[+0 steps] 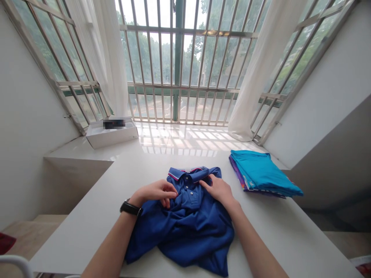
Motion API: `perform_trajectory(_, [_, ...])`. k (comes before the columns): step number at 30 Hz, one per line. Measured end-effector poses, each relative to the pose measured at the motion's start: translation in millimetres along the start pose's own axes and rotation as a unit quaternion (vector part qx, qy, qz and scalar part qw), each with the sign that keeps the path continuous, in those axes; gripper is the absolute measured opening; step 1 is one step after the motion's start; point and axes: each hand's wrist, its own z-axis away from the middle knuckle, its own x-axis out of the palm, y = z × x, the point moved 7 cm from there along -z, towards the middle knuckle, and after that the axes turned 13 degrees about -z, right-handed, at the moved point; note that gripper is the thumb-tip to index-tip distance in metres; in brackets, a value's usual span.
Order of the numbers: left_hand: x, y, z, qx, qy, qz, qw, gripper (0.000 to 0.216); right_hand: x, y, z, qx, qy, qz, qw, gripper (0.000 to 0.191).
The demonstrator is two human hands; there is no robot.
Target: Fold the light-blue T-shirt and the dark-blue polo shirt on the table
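Polo shirt (191, 220) lies rumpled at the view's six o'clock on the bench (95, 216)! Left hand (158, 192) curls its fingers by the placket (195, 197); right hand's (219, 190), slightly parted, touch the collar (181, 176) near one o'clock. Grip? Can't tell. Best smooth outward, gently.

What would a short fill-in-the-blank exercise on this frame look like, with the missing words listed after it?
1. The left hand and right hand are at a polo shirt coloured ____.
2. A black wristwatch is on the person's ____ wrist.
3. Seen from the person, the folded clothes lie to the ____ of the shirt.
4. The box near the window is coloured ____.

Missing words: blue; left; right; white.
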Motion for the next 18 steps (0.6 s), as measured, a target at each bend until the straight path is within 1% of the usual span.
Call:
perform_trajectory(1, [-6, -1, -3, 0.0, 0.046, -0.033, 0.998, 0.04, 1, -1, 0, -0.017, -0.004, -0.01, 1.0, 0.057])
perform_trajectory(2, [-14, -3, -5, 0.0, 0.11, -0.077, 0.991, 0.038, 3, -3, 1, -0.033, -0.004, -0.017, 0.999, 0.059])
perform_trajectory(4, [-31, -7, -7, -0.009, 0.242, -0.167, 0.956, 0.034, 5, -3, 1, -0.043, 0.008, -0.018, 0.999, 0.067])
perform_trajectory(5, [-36, -10, -7, -0.018, 0.286, -0.202, 0.937, 0.035, 6, -1, 1, -0.036, 0.017, -0.014, 0.999, 0.07])
perform_trajectory(6, [-38, -14, -8, -0.028, 0.312, -0.227, 0.922, 0.039, 6, 1, 0, -0.023, 0.024, -0.007, 0.999, 0.072])
perform_trajectory(8, [-39, -20, -11, -0.048, 0.337, -0.267, 0.901, 0.052, 7, 6, -3, 0.008, 0.028, 0.006, 1.0, 0.073])
perform_trajectory(10, [-38, -25, -12, -0.079, 0.359, -0.316, 0.875, 0.062, 7, 8, -9, 0.023, 0.019, 0.01, 1.0, 0.071])
perform_trajectory(12, [-35, -28, -14, -0.121, 0.369, -0.363, 0.847, 0.067, 6, 6, -16, 0.019, 0.005, 0.003, 1.0, 0.069])
perform_trajectory(13, [-33, -29, -15, -0.138, 0.364, -0.378, 0.84, 0.068, 5, 5, -19, 0.013, -0.002, -0.001, 1.0, 0.067])
perform_trajectory(15, [-29, -28, -19, -0.14, 0.343, -0.387, 0.844, 0.065, 5, 2, -23, -0.002, -0.008, -0.007, 1.0, 0.061])
perform_trajectory(18, [-25, -20, -23, -0.082, 0.32, -0.36, 0.872, 0.053, 5, -3, -23, -0.05, 0.007, -0.02, 0.999, 0.049])
